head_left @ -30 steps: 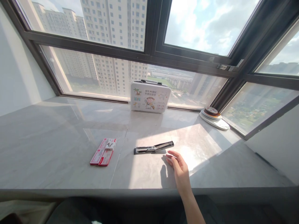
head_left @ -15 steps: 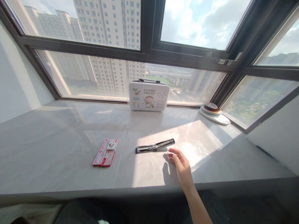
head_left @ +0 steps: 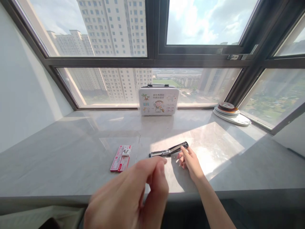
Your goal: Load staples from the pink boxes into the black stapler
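An opened black stapler (head_left: 168, 149) lies flat on the grey marble sill (head_left: 71, 159). My right hand (head_left: 190, 160) rests beside its right end, fingertips touching it, fingers loosely spread, holding nothing. My left hand (head_left: 133, 198) is raised close to the camera, fingers curled with thumb against fingertips; whether anything is pinched there cannot be made out. Red and white staple boxes (head_left: 121, 153) lie left of the stapler.
A white tin case with cartoon print (head_left: 158, 101) stands against the window at the back. A stack of round plates or coasters (head_left: 230, 111) sits at the back right. The sill's front edge (head_left: 250, 192) runs across below my hands.
My left hand has come up into view near the camera. My right hand moved forward to touch the stapler's right end. The camera shifted left and tilted up.
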A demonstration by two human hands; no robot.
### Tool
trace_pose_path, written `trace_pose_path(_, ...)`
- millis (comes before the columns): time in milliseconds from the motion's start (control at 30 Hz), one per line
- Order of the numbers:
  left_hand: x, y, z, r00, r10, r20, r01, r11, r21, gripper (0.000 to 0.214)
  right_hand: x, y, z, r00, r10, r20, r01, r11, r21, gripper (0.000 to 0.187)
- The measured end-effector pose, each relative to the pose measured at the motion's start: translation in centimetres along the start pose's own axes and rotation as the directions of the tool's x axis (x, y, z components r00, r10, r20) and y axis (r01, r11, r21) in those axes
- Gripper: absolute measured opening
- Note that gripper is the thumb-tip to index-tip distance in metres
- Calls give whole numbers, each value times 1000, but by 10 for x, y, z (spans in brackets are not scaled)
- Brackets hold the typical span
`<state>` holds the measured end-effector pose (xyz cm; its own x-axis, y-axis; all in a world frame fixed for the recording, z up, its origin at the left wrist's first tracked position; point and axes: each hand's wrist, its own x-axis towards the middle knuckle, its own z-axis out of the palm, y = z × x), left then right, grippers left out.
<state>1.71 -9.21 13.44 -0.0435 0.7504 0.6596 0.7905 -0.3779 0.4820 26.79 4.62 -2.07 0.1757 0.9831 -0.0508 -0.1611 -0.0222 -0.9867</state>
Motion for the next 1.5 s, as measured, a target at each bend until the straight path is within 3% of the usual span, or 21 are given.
trace_pose_path(100,7,-48,27,984,-176,27,169,969,182,29,1,4,8,1000,-5,-27,6,999,36,47)
trace_pose_path(200,-15,-110,54,936,-349,50,301,865,401,40,-6,4,10,999,27,-30,-24,995,93,49)
trace_pose_path(300,-44,-152,69,926,-373,63,289,806,516,47,-19,0,5,997,64,-41,-61,995,75,54)
trace_pose_path(367,-55,-161,73,941,-329,77,245,821,516,43,-29,-2,1,995,101,-8,-101,995,-2,57)
trace_pose_path(433,-57,-158,78,956,-264,125,182,874,451,36,-39,-2,-2,984,148,95,-136,983,-124,58)
trace_pose_path(500,-53,-145,87,951,-186,246,105,946,307,31,-46,-2,0,955,198,223,-135,954,-266,56)
trace_pose_path(600,-41,-117,110,890,-54,453,38,998,44,32,-47,-2,12,907,225,355,-60,906,-420,49)
trace_pose_path(667,-34,-101,127,856,10,517,33,997,-74,36,-41,-4,19,896,196,398,3,895,-446,44)
trace_pose_path(767,-27,-91,142,846,41,531,68,981,-184,50,-28,-6,15,899,172,403,37,886,-461,41)
trace_pose_path(867,-26,-97,146,857,-1,515,139,964,-229,50,-21,-10,-8,906,198,375,43,837,-546,40)
trace_pose_path(967,-27,-103,145,856,-33,515,182,954,-240,52,-21,-21,-29,936,176,306,80,738,-670,38)
trace_pose_path(1033,-28,-104,145,853,-46,520,200,949,-244,56,-24,-33,-31,959,83,270,157,637,-755,31)
trace_pose_path(1100,-28,-104,145,850,-52,524,212,945,-250,59,-25,-45,-19,945,-9,328,282,533,-798,21)
trace_pose_path(1200,-27,-103,146,845,-56,532,224,941,-255,60,-23,-53,13,866,-35,498,470,395,-789,9)
trace_pose_path(1333,-27,-104,144,843,-77,532,244,937,-251,61,-19,-52,46,806,-56,589,587,202,-784,16)
trace_pose_path(1400,-28,-104,143,845,-86,528,251,936,-248,61,-17,-53,48,783,-55,620,616,207,-760,16)
trace_pose_path(1500,-30,-104,143,847,-89,525,255,933,-253,61,-16,-57,33,759,-64,648,619,379,-688,13)
